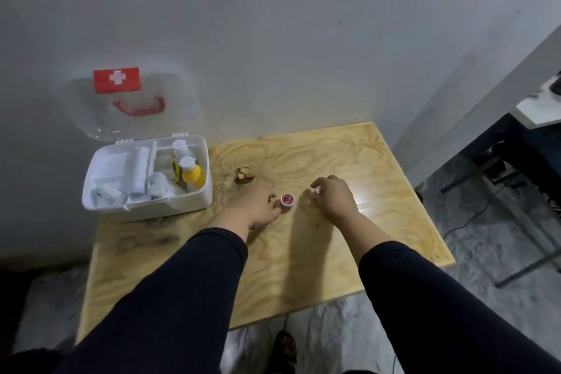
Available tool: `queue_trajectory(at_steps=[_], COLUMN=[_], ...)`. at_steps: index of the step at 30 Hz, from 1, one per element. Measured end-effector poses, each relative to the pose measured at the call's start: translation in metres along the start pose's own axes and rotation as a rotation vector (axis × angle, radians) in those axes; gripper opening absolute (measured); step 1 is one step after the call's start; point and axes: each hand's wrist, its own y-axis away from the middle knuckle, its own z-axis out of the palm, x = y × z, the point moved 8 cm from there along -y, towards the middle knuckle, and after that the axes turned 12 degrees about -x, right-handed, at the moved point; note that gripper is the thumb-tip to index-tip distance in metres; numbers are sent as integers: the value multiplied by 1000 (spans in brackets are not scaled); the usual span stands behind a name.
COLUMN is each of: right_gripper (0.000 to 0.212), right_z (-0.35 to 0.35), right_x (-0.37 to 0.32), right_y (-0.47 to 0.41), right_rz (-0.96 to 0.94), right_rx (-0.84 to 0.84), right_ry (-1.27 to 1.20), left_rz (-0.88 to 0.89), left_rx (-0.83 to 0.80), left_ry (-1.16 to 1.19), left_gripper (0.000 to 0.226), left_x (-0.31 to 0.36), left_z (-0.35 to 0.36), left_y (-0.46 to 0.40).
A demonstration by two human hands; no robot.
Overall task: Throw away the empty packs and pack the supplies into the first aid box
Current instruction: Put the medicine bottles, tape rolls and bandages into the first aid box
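The white first aid box (194, 202) stands open at the table's left back corner, its clear lid (127, 100) leaning on the wall. Inside lie white bandage rolls (138, 173), a yellow bottle (192, 174) and a white bottle (180, 147). On the wooden table (303, 267), my left hand (255, 206) rests with its fingertips against a small pink tape roll (286, 200). A little to the right, my right hand (335, 196) curls around a second small pink item (318, 190), mostly hidden by the fingers.
A brown crumpled scrap (244, 175) lies on the table behind my hands. The grey wall runs close behind the table. A dark chair (516, 161) and a cable are on the floor to the right.
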Motion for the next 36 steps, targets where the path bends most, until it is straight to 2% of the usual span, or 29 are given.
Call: queue_trajectory(at_steps=[5, 8, 10, 14, 20, 26, 29, 32, 36], right_gripper=[33, 32, 33, 34, 30, 23, 23, 23, 25], right_z=[4, 16, 27, 41, 18, -32, -41, -34, -1], right_x=[-42, -67, -71, -68, -91, -165, -215, -264, -323], right_y=[4, 9, 10, 9, 7, 6, 8, 11, 17], right_rz=[-138, -222, -234, -210, -242, -375, -462, -531, -604], right_rx=[-35, -84, -117, -149, -114, -14, 14, -2, -63], right_ry=[11, 58, 100, 202, 184, 136, 157, 177, 206], left_rz=[-51, -33, -33, -78, -63, -40, -86, -146, -248], left_rx=[6, 27, 30, 11, 19, 194, 263, 317, 364], left_ry=[40, 32, 16, 1, -46, -39, -14, 19, 8], left_gripper=[57, 40, 36, 51, 48, 42, 48, 42, 62], left_x=[-9, -10, -12, -22, -23, -24, -47, -85, -146], left_z=[-5, -8, -7, -2, -17, -81, -109, -128, -134], left_y=[11, 17, 22, 28, 46, 84, 108, 129, 148])
